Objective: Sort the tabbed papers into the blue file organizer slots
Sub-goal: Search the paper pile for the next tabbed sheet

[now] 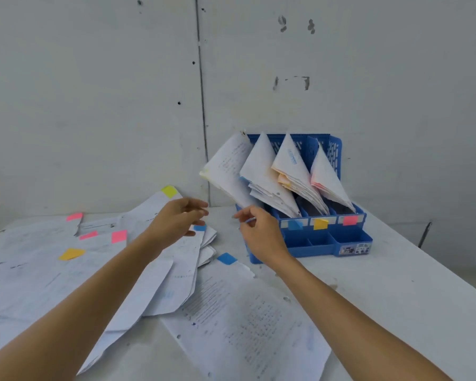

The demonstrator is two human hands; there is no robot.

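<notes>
The person's two forearms reach in from six o'clock across the white table (396, 270), over the loose papers (39, 284) spread from nine o'clock to the centre, their pink, orange, yellow and blue tabs showing. At three o'clock of the hands the blue file organizer (352, 240) stands against the wall, and each of its four slots holds a leaning stack. Blue, orange and pink labels mark three slot fronts; the leftmost front is hidden behind the right hand (261, 235). The yellow-tabbed sheet (226, 171) leans at that leftmost slot, its tab end up toward ten o'clock. The right hand is at the sheet's lower corner, thumb and forefinger seemingly pinched on it, though blur softens the contact. The left hand (176, 221) hovers over the loose papers at nine o'clock of the right, fingers relaxed and slightly apart, holding nothing. The step in hand looks like seating this sheet in its slot. The next move calls for sliding the corner fully down, letting go, then lifting another sheet from the pile and matching its tab to a label
</notes>
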